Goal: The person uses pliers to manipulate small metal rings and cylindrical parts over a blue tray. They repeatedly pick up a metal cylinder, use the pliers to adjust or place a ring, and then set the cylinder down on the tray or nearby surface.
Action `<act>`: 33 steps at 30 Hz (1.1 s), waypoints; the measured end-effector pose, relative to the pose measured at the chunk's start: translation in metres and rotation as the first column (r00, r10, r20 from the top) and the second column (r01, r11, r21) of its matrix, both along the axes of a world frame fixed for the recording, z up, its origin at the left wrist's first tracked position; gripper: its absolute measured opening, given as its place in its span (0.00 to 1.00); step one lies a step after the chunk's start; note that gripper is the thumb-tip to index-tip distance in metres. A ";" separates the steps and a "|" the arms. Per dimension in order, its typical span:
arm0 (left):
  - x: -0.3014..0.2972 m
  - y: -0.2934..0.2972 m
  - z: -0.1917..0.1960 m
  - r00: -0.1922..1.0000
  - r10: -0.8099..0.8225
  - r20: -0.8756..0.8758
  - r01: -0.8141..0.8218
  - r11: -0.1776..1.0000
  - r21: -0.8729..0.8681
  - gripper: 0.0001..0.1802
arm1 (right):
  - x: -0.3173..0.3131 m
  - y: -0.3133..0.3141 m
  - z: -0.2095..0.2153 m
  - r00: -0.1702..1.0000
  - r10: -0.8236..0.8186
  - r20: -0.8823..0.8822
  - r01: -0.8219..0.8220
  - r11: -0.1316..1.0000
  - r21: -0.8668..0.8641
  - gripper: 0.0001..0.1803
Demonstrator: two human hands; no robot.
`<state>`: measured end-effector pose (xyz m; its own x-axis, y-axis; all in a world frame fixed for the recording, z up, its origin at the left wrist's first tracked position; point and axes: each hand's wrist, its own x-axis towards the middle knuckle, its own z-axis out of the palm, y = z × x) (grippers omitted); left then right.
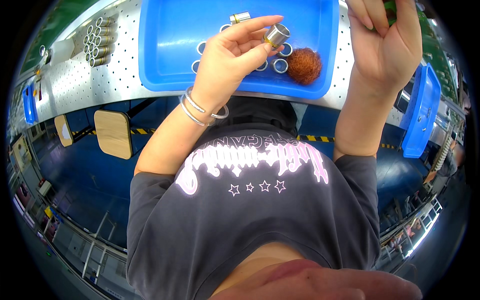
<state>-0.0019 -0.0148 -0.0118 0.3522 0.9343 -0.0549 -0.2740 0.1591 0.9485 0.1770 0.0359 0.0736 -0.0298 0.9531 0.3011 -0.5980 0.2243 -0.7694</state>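
Note:
My left hand (225,62) is over the blue tray (167,75), pinching a short shiny metal sleeve (278,34) between thumb and fingers. A yellowish band circles the lower part of the sleeve. Several similar metal rings (280,65) stand in the tray under and around this hand, some partly hidden by it. Against them, at the tray's right, lies a reddish-brown ball of tangled fibre (304,66). My right hand (387,50) is raised beyond the tray's right side, fingers curled. Something green (390,7) shows between them, cut off by the upper edge; its kind is unclear.
On the perforated metal bench (122,62), a cluster of metal sleeves (98,42) sits left of the tray. Another blue tray (422,112) is at the far right. Below the bench at left is a stool with a wooden seat (112,134).

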 end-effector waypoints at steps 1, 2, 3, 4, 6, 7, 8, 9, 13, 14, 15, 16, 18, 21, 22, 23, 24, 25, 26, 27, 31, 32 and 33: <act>0.000 0.000 0.000 1.000 0.005 0.018 -0.005 1.000 -0.018 0.22 | -0.002 -0.001 0.002 0.999 -0.031 0.042 0.032 0.999 -0.011 0.14; 0.000 0.001 0.000 0.999 0.011 0.036 -0.009 0.999 -0.036 0.22 | -0.004 -0.002 0.003 0.990 -0.061 0.125 0.059 0.998 0.020 0.14; -0.001 0.001 0.000 0.997 0.040 0.061 -0.037 0.998 -0.057 0.22 | -0.004 -0.003 0.004 0.980 -0.073 0.187 0.073 0.997 0.010 0.13; -0.001 0.002 0.001 0.994 0.069 0.086 -0.063 0.995 -0.078 0.22 | -0.004 -0.005 0.005 0.964 -0.085 0.250 0.087 0.996 0.002 0.13; -0.001 0.004 0.005 0.987 0.130 0.096 -0.118 0.985 -0.124 0.23 | -0.002 -0.013 -0.005 0.920 -0.081 0.384 0.117 0.991 -0.071 0.09; 0.000 0.005 0.008 0.984 0.160 0.079 -0.147 0.978 -0.147 0.23 | -0.001 -0.018 -0.013 0.879 -0.083 0.470 0.141 0.986 -0.089 0.08; -0.001 0.004 0.010 0.978 0.202 0.051 -0.192 0.967 -0.166 0.23 | -0.004 -0.026 -0.034 0.807 -0.089 0.584 0.161 0.984 -0.074 0.06; -0.003 0.003 0.009 0.975 0.218 0.052 -0.207 0.964 -0.164 0.23 | -0.003 -0.030 -0.043 0.716 -0.103 0.690 0.156 0.988 -0.014 0.08; -0.007 0.007 0.002 0.970 0.227 0.090 -0.211 0.965 -0.156 0.23 | -0.001 -0.043 -0.057 0.384 -0.221 0.897 0.136 0.974 0.182 0.14; -0.007 0.007 0.001 0.968 0.230 0.100 -0.214 0.965 -0.149 0.23 | -0.001 -0.044 -0.060 0.361 -0.242 0.901 0.139 0.969 0.205 0.13; -0.006 0.006 0.002 0.970 0.228 0.088 -0.214 0.966 -0.143 0.23 | -0.002 -0.045 -0.062 0.338 -0.263 0.904 0.141 0.963 0.228 0.13; -0.005 0.005 0.004 0.971 0.225 0.076 -0.213 0.967 -0.136 0.24 | -0.003 -0.045 -0.062 0.335 -0.278 0.900 0.156 0.959 0.238 0.12; -0.004 0.005 0.005 0.974 0.215 0.064 -0.206 0.970 -0.126 0.24 | -0.003 -0.045 -0.061 0.346 -0.274 0.897 0.170 0.959 0.227 0.11; -0.004 0.004 0.005 0.976 0.206 0.065 -0.197 0.973 -0.121 0.24 | -0.004 -0.046 -0.061 0.351 -0.290 0.891 0.178 0.954 0.240 0.10; -0.004 0.004 0.005 0.976 0.207 0.067 -0.198 0.972 -0.124 0.24 | -0.004 -0.046 -0.061 0.349 -0.299 0.888 0.181 0.952 0.249 0.10; -0.004 0.003 0.005 0.976 0.208 0.069 -0.198 0.972 -0.127 0.24 | -0.004 -0.046 -0.061 0.357 -0.304 0.883 0.180 0.950 0.255 0.10; -0.004 0.003 0.005 0.976 0.209 0.065 -0.200 0.972 -0.122 0.24 | -0.004 -0.045 -0.062 0.365 -0.310 0.878 0.179 0.949 0.261 0.10; -0.003 0.003 0.005 0.976 0.211 0.061 -0.203 0.972 -0.118 0.24 | -0.004 -0.045 -0.062 0.372 -0.316 0.873 0.179 0.947 0.266 0.10; -0.003 0.003 0.005 0.975 0.212 0.057 -0.205 0.972 -0.113 0.24 | -0.004 -0.045 -0.062 0.371 -0.311 0.875 0.172 0.949 0.265 0.10; -0.003 0.003 0.004 0.976 0.210 0.061 -0.202 0.973 -0.114 0.24 | -0.004 -0.046 -0.062 0.371 -0.307 0.877 0.165 0.950 0.263 0.10; -0.003 0.003 0.004 0.977 0.204 0.066 -0.195 0.974 -0.115 0.24 | -0.003 -0.046 -0.064 0.379 -0.322 0.868 0.165 0.946 0.279 0.10; -0.003 0.003 0.004 0.977 0.203 0.066 -0.195 0.974 -0.115 0.24 | -0.003 -0.046 -0.063 0.387 -0.312 0.868 0.166 0.949 0.267 0.10; -0.003 0.003 0.004 0.977 0.202 0.063 -0.194 0.974 -0.115 0.24 | -0.003 -0.046 -0.063 0.395 -0.302 0.868 0.167 0.952 0.255 0.10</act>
<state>-0.0052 -0.0121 -0.0076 0.1676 0.9760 -0.1391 -0.3792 0.1941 0.9047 0.1743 -0.0103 0.0104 -0.1250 0.9299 0.3460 0.4962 0.3606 -0.7898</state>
